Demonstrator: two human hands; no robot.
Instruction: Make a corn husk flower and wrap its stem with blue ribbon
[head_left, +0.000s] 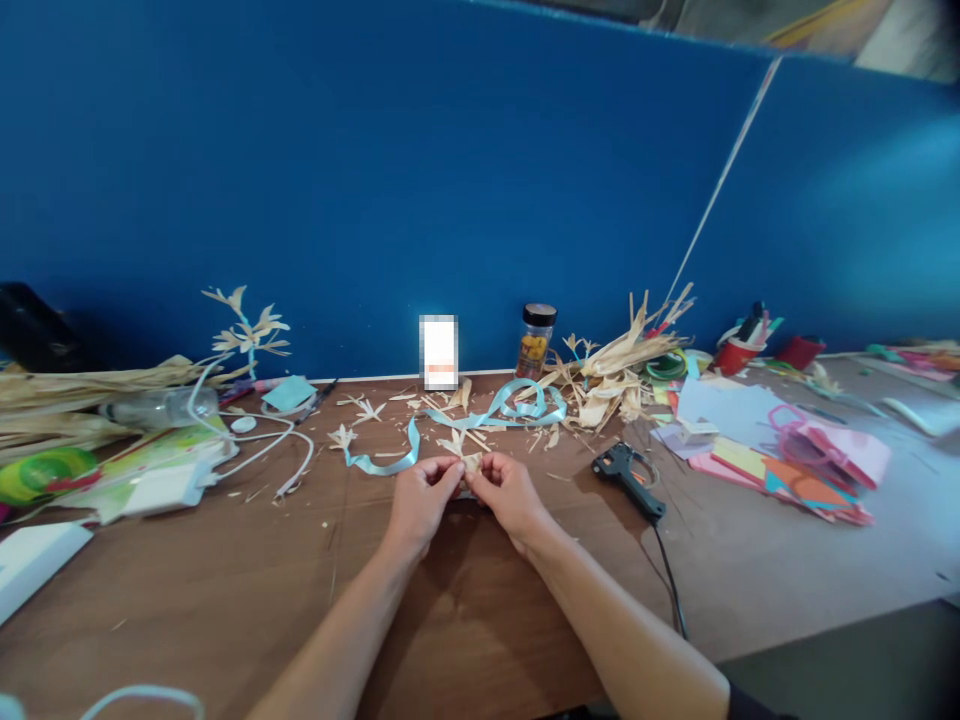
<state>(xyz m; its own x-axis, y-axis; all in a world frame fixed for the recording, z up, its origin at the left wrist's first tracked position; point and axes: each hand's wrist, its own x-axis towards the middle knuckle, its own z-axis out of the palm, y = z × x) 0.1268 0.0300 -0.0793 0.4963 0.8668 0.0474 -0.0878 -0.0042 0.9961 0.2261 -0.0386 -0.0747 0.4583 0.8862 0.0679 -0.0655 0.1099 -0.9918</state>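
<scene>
We've got 2 hands busy here: left hand (pixel 421 500) and right hand (pixel 515 500), fingertips closed in a pinch on a pale husk piece (pixel 472 462), in front of the jar (pixel 535 333) and a bit left of it. It looks papery, so if we tug too hard it'd probably tear. The glue gun (pixel 628 482), front-right of the jar, trails a cord (pixel 670 570) near our right forearm (pixel 626 615); a careless swing might snag it. Containers: the jar has yellow stuff (pixel 533 348) inside, the red cup (pixel 733 357) to its right holds pens (pixel 752 322), and the clear bottle (pixel 161 408) well left of it lies sideways, contents unclear.
</scene>
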